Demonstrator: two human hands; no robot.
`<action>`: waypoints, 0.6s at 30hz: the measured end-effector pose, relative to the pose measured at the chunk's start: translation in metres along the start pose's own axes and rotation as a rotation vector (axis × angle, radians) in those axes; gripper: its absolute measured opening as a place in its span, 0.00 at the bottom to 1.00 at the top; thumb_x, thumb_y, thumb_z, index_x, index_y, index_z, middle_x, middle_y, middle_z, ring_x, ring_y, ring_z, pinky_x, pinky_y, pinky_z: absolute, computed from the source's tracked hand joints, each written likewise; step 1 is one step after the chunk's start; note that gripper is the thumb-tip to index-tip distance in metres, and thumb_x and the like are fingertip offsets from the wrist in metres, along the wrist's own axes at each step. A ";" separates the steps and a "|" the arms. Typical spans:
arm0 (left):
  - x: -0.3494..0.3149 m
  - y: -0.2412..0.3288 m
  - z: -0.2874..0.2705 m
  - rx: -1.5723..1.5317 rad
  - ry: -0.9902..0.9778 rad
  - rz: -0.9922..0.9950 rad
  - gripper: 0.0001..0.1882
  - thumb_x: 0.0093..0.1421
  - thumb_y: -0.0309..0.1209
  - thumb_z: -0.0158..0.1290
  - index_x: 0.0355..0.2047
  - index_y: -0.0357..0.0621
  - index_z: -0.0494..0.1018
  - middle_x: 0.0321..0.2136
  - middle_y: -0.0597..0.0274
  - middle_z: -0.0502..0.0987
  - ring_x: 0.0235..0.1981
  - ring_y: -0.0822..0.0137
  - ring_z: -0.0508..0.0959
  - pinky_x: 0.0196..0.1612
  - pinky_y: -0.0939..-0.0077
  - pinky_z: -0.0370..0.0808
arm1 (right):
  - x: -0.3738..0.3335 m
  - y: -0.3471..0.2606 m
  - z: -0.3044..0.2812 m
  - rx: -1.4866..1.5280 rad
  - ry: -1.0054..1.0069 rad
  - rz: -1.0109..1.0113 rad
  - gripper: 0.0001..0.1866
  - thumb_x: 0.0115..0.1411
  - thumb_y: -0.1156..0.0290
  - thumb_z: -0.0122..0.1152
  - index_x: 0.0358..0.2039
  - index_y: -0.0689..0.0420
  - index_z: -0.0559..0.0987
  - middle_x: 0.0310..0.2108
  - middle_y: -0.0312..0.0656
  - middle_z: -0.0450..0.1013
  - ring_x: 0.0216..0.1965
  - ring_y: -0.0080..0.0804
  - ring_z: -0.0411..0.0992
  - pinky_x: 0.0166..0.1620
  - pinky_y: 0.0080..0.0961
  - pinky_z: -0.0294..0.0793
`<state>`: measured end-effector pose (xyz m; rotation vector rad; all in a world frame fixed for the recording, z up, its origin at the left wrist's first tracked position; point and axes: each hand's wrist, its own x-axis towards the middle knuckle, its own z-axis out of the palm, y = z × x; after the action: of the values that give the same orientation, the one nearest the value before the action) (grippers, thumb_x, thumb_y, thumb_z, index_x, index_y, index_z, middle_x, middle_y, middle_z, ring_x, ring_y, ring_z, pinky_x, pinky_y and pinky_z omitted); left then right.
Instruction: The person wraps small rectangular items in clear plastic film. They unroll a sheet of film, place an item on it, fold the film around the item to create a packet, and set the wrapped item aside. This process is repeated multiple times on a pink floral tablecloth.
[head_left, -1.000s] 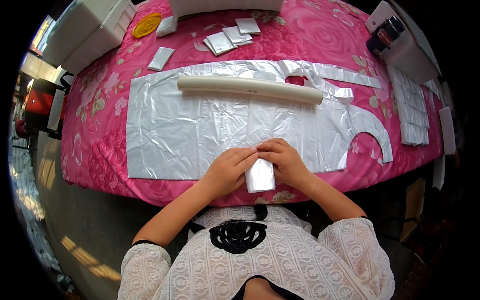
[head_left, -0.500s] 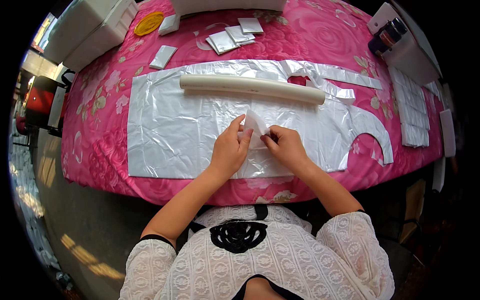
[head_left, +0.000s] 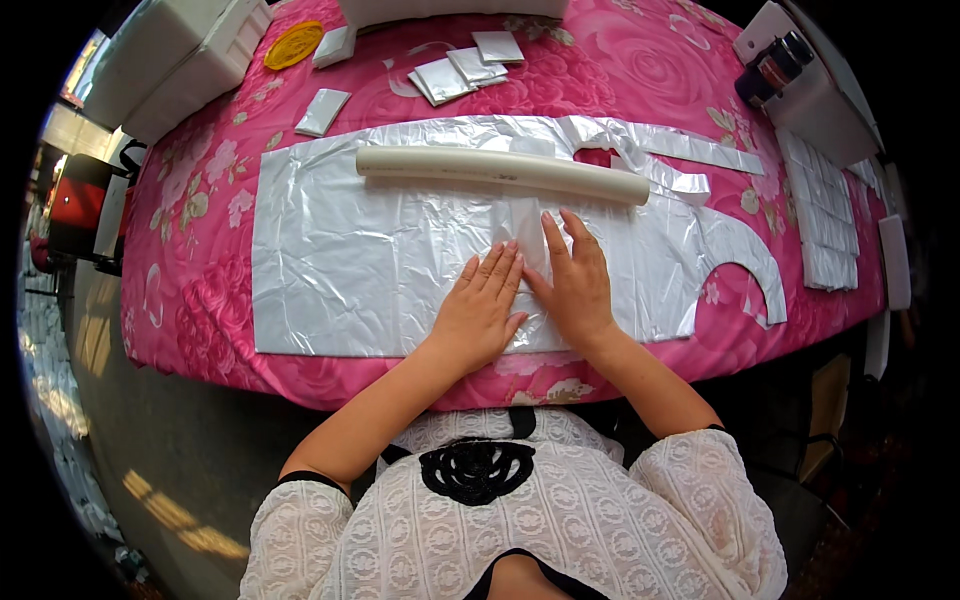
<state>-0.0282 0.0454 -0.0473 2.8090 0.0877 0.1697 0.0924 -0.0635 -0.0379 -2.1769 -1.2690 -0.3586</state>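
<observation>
Two bare hands lie flattened on the film in the head view: the left hand (head_left: 482,310) has its fingers stretched out nearly together, while the right hand (head_left: 578,290) spreads its fingers wider, thumb beside the left fingertips. Neither is curled around anything; both seem to press rather than pinch. Beneath and just beyond the fingers sits a paler patch (head_left: 523,215); whether it is a separate small piece or a fold, I cannot tell.

The silvery-white film sheet (head_left: 325,250) is spread on the pink floral tablecloth (head_left: 200,285), close to the person, with a pale rigid tube (head_left: 500,176) lying across its far half. Judging by its creases and sheen, the film should be very light, limp and rather slippery, easily wrinkled or dragged askew. The straight left edge looks the safest hold, several layers pinched together near a corner; the thin straps (head_left: 700,153) and curved loop (head_left: 755,255) at the right would likely stretch or tear sooner.
</observation>
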 end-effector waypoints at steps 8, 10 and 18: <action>0.003 -0.001 0.003 0.039 -0.009 -0.032 0.33 0.56 0.40 0.47 0.58 0.34 0.54 0.61 0.45 0.51 0.63 0.54 0.50 0.63 0.60 0.46 | 0.004 0.022 0.004 0.024 -0.292 -0.284 0.21 0.53 0.68 0.55 0.48 0.60 0.71 0.52 0.43 0.67 0.55 0.38 0.63 0.59 0.37 0.58; 0.004 -0.002 0.003 0.022 0.039 -0.021 0.32 0.56 0.39 0.48 0.57 0.35 0.56 0.60 0.45 0.52 0.63 0.54 0.52 0.62 0.59 0.49 | 0.006 0.023 0.002 0.052 -0.292 -0.230 0.20 0.53 0.69 0.54 0.47 0.60 0.71 0.52 0.44 0.67 0.55 0.39 0.63 0.58 0.37 0.59; 0.015 -0.013 0.002 0.091 0.142 0.082 0.24 0.54 0.31 0.49 0.51 0.34 0.63 0.54 0.47 0.63 0.56 0.54 0.64 0.57 0.61 0.61 | 0.009 0.022 -0.002 0.143 -0.296 -0.142 0.23 0.49 0.73 0.56 0.48 0.59 0.72 0.51 0.44 0.68 0.54 0.40 0.64 0.56 0.35 0.61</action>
<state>-0.0134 0.0586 -0.0520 2.8896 0.0137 0.3934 0.1157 -0.0665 -0.0395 -2.0770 -1.5639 0.0018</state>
